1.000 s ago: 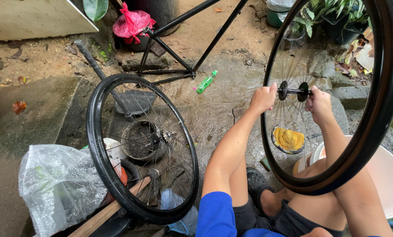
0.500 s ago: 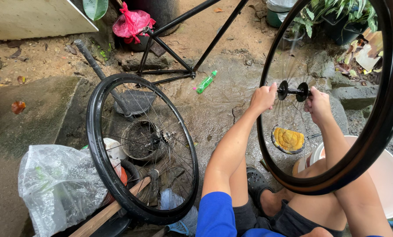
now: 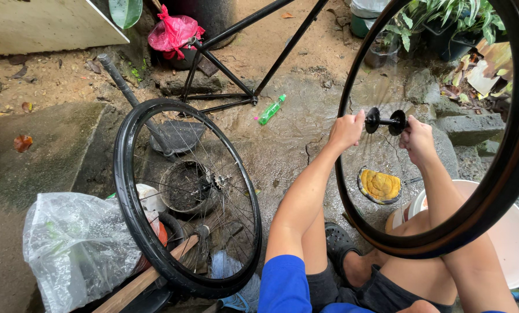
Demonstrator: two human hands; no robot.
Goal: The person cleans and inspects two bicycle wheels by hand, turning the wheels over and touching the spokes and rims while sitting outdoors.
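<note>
Spokes blur before me: my left hand [image 3: 346,130] and right hand [image 3: 417,139] grasp the black hub [image 3: 386,121] of the glossy wheel [image 3: 505,168]; a second wheel [image 3: 155,255], plastic bag [image 3: 74,243], yellow sponge [image 3: 380,184] nearby.

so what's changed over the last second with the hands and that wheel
Almost nothing. The left hand and right hand keep their grip on either end of the black hub of the held wheel; the hub sits only a touch differently in frame. The second wheel, green bottle, plastic bag and bike frame lie as before.
</note>
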